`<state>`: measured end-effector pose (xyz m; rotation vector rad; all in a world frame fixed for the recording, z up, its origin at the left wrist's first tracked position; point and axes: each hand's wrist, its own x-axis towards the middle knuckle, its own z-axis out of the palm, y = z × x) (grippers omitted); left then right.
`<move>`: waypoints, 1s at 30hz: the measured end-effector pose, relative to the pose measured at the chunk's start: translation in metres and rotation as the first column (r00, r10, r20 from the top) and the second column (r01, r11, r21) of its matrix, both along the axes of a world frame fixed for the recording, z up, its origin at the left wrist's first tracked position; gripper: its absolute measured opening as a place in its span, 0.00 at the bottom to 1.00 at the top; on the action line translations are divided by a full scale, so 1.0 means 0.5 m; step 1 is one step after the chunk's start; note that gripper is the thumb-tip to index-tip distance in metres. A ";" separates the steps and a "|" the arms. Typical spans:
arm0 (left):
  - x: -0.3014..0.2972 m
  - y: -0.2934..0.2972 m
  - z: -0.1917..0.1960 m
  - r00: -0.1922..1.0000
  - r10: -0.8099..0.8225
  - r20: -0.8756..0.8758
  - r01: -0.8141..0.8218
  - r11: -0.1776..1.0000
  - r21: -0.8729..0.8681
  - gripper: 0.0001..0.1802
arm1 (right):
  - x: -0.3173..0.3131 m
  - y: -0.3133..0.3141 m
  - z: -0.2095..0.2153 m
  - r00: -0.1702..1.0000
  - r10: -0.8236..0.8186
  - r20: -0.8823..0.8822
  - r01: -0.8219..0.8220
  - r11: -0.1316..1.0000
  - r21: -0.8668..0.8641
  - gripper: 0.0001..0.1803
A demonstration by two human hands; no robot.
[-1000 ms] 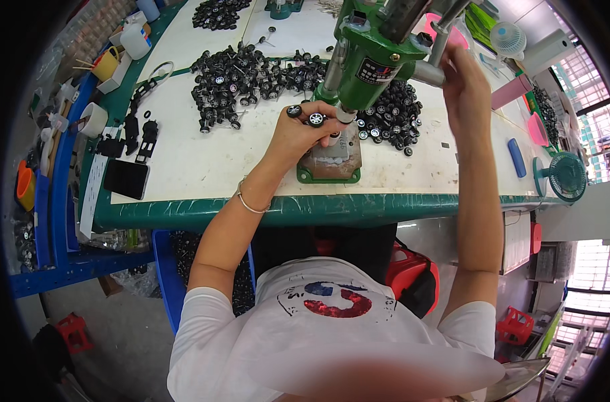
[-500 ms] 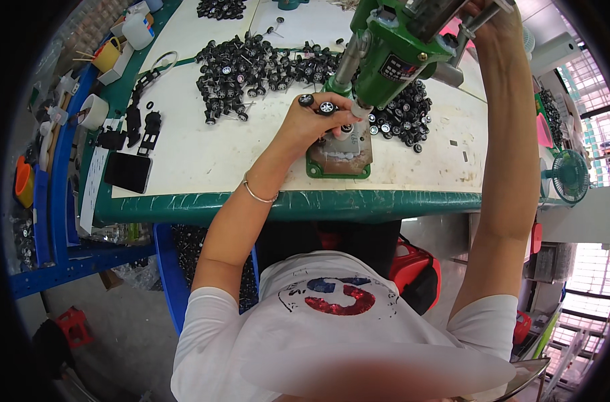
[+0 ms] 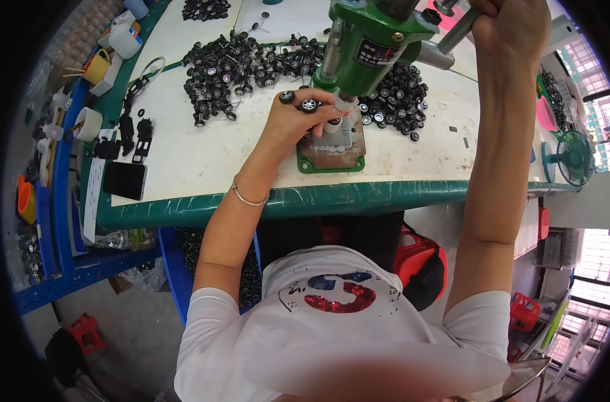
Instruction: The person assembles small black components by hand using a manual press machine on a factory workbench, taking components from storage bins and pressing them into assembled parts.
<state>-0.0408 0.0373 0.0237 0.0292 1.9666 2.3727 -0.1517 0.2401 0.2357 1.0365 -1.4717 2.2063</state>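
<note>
My left hand [image 3: 293, 119] is at the base of a green hand press [image 3: 369, 57], its fingers closed around small black toy wheels. One wheel [image 3: 309, 106] with a silver hub and another wheel [image 3: 287, 96] stick out above the fingers. The fingertips pinch at a further wheel [image 3: 333, 122] on the light fixture right under the press's ram [image 3: 345, 102]; ram and fingertips are close together, and I cannot tell whether they touch. Up at the right, my right hand [image 3: 513, 30] is wrapped round the press's lever [image 3: 460, 32].
Black wheels with thin axles lie in a heap [image 3: 221, 74] left of the press, and more wheels in a pile [image 3: 399, 104] right of it. A phone [image 3: 125, 181] and black plastic parts [image 3: 143, 139] lie at the left. A small green fan [image 3: 574, 159] stands at the right.
My right hand has moved right and nearer, turning the lever with it. My left hand stays at the fixture with the wheels. The whole view has shifted slightly.
</note>
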 end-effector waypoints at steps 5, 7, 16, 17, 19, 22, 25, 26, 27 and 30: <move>-0.001 -0.001 -0.002 1.000 0.015 0.017 -0.014 0.999 -0.028 0.06 | 0.010 -0.001 -0.009 0.997 0.070 -0.025 -0.074 0.973 -0.221 0.20; -0.001 -0.002 -0.004 0.999 0.015 0.049 -0.014 1.000 -0.024 0.05 | 0.036 -0.008 -0.017 0.977 0.130 0.169 -0.024 0.856 -0.517 0.20; 0.001 0.004 -0.008 0.999 0.030 0.030 -0.030 1.000 0.002 0.04 | 0.113 -0.018 -0.031 0.932 -0.024 -0.362 -0.018 0.993 -0.113 0.19; 0.000 0.003 -0.009 0.999 0.038 0.027 -0.038 0.999 -0.018 0.04 | 0.126 -0.017 -0.034 0.913 -0.024 -0.407 -0.009 0.997 -0.079 0.18; -0.001 0.004 -0.012 0.999 0.025 0.022 -0.025 1.000 -0.008 0.05 | 0.153 -0.023 -0.052 0.906 -0.389 -0.168 0.349 0.909 -0.227 0.21; -0.003 0.002 -0.016 1.000 0.022 0.020 -0.023 0.998 0.050 0.08 | 0.162 -0.027 -0.054 0.920 -0.335 -0.202 0.287 0.930 -0.231 0.23; 0.001 0.005 -0.016 0.999 0.039 0.011 -0.040 0.997 0.064 0.12 | 0.155 -0.027 -0.048 0.951 -0.051 -0.305 -0.023 0.972 -0.234 0.19; 0.003 0.004 -0.014 0.999 0.042 0.028 -0.044 0.997 0.068 0.11 | 0.152 -0.032 -0.052 0.951 -0.190 -0.243 0.121 0.955 -0.273 0.21; 0.006 0.004 -0.012 0.999 0.038 0.038 -0.041 0.996 0.076 0.11 | 0.151 -0.031 -0.050 0.949 -0.168 -0.268 0.096 0.961 -0.260 0.21; 0.006 0.006 -0.004 0.999 0.033 0.025 -0.035 0.997 0.065 0.12 | 0.151 -0.033 -0.050 0.955 -0.156 -0.254 0.094 0.967 -0.239 0.20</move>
